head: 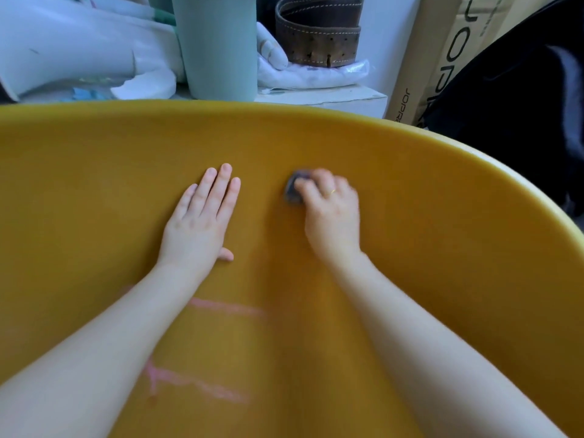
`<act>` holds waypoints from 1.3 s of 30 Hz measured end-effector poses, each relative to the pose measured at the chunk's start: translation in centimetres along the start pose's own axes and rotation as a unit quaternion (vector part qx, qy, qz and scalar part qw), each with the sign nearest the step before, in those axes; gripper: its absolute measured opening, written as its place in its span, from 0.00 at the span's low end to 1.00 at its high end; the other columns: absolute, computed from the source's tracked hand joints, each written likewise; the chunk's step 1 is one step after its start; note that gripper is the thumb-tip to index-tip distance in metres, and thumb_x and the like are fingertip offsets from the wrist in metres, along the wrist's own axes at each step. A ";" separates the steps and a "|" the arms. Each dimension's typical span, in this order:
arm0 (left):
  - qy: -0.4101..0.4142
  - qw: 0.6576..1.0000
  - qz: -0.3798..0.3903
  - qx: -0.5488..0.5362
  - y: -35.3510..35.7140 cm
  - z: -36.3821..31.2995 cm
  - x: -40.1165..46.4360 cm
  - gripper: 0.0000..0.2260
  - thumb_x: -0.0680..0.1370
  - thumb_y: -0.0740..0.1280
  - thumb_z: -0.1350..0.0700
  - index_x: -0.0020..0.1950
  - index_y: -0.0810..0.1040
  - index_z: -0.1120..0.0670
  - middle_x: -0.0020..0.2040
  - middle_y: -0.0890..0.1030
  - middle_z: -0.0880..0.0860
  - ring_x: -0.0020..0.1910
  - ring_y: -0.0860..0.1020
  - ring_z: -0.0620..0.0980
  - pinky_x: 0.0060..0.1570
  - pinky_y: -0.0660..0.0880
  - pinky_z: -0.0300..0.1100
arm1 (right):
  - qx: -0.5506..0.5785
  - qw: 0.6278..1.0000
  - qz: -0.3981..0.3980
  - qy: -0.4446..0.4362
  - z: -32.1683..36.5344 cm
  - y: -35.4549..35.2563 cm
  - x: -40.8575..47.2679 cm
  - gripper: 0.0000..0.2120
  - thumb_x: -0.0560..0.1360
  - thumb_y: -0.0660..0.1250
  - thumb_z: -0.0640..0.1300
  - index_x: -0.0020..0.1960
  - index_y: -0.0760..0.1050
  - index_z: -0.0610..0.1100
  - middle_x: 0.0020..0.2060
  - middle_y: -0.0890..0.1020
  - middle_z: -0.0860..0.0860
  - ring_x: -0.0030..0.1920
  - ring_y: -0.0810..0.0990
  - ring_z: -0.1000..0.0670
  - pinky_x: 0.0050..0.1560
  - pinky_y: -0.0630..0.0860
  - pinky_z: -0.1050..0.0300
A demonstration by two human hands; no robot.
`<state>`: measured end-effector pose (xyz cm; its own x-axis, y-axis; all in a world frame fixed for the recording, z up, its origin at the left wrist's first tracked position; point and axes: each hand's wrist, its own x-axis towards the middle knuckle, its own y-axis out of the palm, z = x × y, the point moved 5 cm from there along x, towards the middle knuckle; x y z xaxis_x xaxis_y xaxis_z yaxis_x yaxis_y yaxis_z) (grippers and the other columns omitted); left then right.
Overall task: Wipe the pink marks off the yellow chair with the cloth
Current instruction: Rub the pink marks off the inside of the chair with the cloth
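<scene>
The yellow chair (410, 191) fills most of the view, its curved rim running across the far side. The left hand (197, 222) is laid flat on the seat surface, fingers straight and together, holding nothing; it is judged to be placed there to brace the body and steady the chair. To its right, the right hand (331, 210) is curled around a small dark grey cloth (295, 186), which is bunched under the fingertips and pressed against the chair. The hand and cloth are blurred, so rubbing is likely in progress. No pink is seen beneath the cloth. Pink marks (227, 306) remain nearer, just beside the left forearm, and a second pink patch (192, 384) lies nearer again, so the wiping is judged unfinished. Beyond the rim a pale green cylinder (218, 45), a coiled leather belt (319, 33) and a cardboard box (442, 58) are seen.
</scene>
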<state>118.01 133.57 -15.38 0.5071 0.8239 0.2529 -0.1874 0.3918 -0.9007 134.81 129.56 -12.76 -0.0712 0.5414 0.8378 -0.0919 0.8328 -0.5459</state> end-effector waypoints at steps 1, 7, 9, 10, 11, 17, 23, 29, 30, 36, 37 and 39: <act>0.001 1.000 0.002 -0.006 -0.1 0.0 -0.1 0.56 0.68 0.70 0.38 0.68 0.26 0.57 0.76 0.35 0.58 0.76 0.39 0.56 0.73 0.41 0.47 | 0.011 0.998 0.061 -0.028 1.2 0.9 -2.3 0.08 0.70 0.63 0.38 0.47 0.78 0.43 0.47 0.80 0.44 0.37 0.73 0.43 0.36 0.69 0.52; -0.021 0.999 0.019 -0.030 -1.1 -0.7 -0.7 0.53 0.69 0.71 0.43 0.75 0.34 0.57 0.76 0.37 0.57 0.76 0.41 0.55 0.73 0.43 0.47 | 0.032 0.959 0.261 -0.109 5.5 0.8 -11.9 0.12 0.68 0.54 0.43 0.41 0.77 0.49 0.39 0.78 0.51 0.34 0.74 0.47 0.33 0.66 0.57; -0.005 0.999 0.002 -0.033 -1.6 -1.7 -1.2 0.50 0.66 0.76 0.49 0.77 0.48 0.57 0.77 0.47 0.59 0.76 0.51 0.57 0.73 0.52 0.48 | -0.007 0.960 0.240 -0.143 4.0 0.0 -8.9 0.13 0.68 0.54 0.44 0.39 0.78 0.49 0.37 0.78 0.50 0.34 0.75 0.46 0.31 0.67 0.58; 0.005 0.999 -0.015 -0.046 -1.6 -2.3 -1.4 0.50 0.62 0.79 0.50 0.76 0.55 0.58 0.77 0.53 0.60 0.75 0.57 0.58 0.71 0.57 0.49 | -0.029 0.969 0.207 -0.132 2.5 -0.7 -6.7 0.13 0.68 0.54 0.44 0.40 0.78 0.48 0.38 0.79 0.48 0.34 0.76 0.45 0.31 0.67 0.58; 0.019 0.999 0.000 -0.039 -1.4 -2.7 -1.7 0.51 0.61 0.79 0.48 0.76 0.55 0.59 0.77 0.53 0.60 0.75 0.57 0.58 0.71 0.58 0.49 | -0.051 0.979 0.164 -0.106 0.8 -1.5 -4.3 0.13 0.68 0.55 0.44 0.41 0.78 0.46 0.40 0.80 0.46 0.35 0.76 0.44 0.32 0.68 0.57; 0.005 0.995 0.081 -0.048 1.2 -4.0 -2.0 0.56 0.67 0.72 0.39 0.75 0.34 0.56 0.75 0.33 0.58 0.75 0.37 0.57 0.73 0.44 0.47 | -0.088 0.996 0.020 -0.023 -3.2 -2.3 -1.0 0.13 0.68 0.62 0.31 0.50 0.79 0.39 0.49 0.80 0.42 0.40 0.75 0.41 0.39 0.71 0.52; -0.001 0.994 0.090 -0.061 0.9 -4.1 -2.2 0.56 0.66 0.73 0.41 0.76 0.35 0.55 0.76 0.34 0.57 0.76 0.38 0.56 0.74 0.44 0.47 | 0.048 0.973 0.225 -0.033 2.9 -0.2 -12.1 0.14 0.68 0.56 0.41 0.47 0.79 0.46 0.44 0.80 0.48 0.37 0.75 0.44 0.36 0.69 0.56; 0.015 0.987 0.120 -0.107 -0.2 -5.1 -4.0 0.44 0.75 0.65 0.42 0.77 0.40 0.56 0.77 0.36 0.55 0.76 0.40 0.53 0.73 0.42 0.45 | 0.051 0.945 0.306 -0.105 5.5 -3.0 -15.5 0.17 0.66 0.52 0.45 0.42 0.80 0.52 0.35 0.77 0.52 0.32 0.73 0.48 0.29 0.66 0.62; 0.035 0.983 0.138 -0.120 0.2 -5.5 -5.0 0.42 0.76 0.63 0.41 0.77 0.41 0.57 0.77 0.36 0.55 0.76 0.40 0.52 0.73 0.42 0.45 | 0.034 0.948 0.297 -0.113 4.7 -3.2 -14.5 0.17 0.67 0.53 0.46 0.41 0.80 0.52 0.34 0.76 0.51 0.32 0.74 0.47 0.29 0.67 0.62; 0.054 0.972 0.218 -0.072 3.3 -6.5 -8.8 0.59 0.64 0.69 0.33 0.75 0.35 0.60 0.74 0.31 0.59 0.75 0.36 0.55 0.73 0.39 0.45 | -0.057 0.985 0.157 0.033 -1.6 -3.4 -7.7 0.13 0.67 0.57 0.35 0.45 0.79 0.41 0.43 0.79 0.41 0.37 0.76 0.40 0.37 0.71 0.53; 0.051 0.973 0.214 -0.064 3.6 -6.5 -8.7 0.60 0.63 0.69 0.32 0.75 0.34 0.60 0.74 0.31 0.59 0.75 0.36 0.54 0.73 0.39 0.46 | -0.048 0.988 0.137 0.045 -1.5 -3.2 -8.0 0.15 0.68 0.56 0.33 0.47 0.79 0.39 0.45 0.79 0.40 0.39 0.76 0.40 0.40 0.72 0.52; 0.050 0.976 0.202 -0.061 4.0 -6.4 -8.5 0.61 0.62 0.69 0.31 0.75 0.33 0.60 0.74 0.31 0.58 0.75 0.36 0.53 0.73 0.39 0.45 | -0.020 0.991 0.124 0.044 -0.3 -2.6 -9.7 0.17 0.68 0.54 0.35 0.50 0.79 0.36 0.45 0.79 0.40 0.39 0.77 0.40 0.42 0.74 0.50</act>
<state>118.31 125.52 -23.43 0.4931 0.8548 -0.1617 -0.2904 -0.0135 -0.9568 136.03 122.20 -19.44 -0.0005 0.7366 0.6763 -0.0434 0.6756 -0.7360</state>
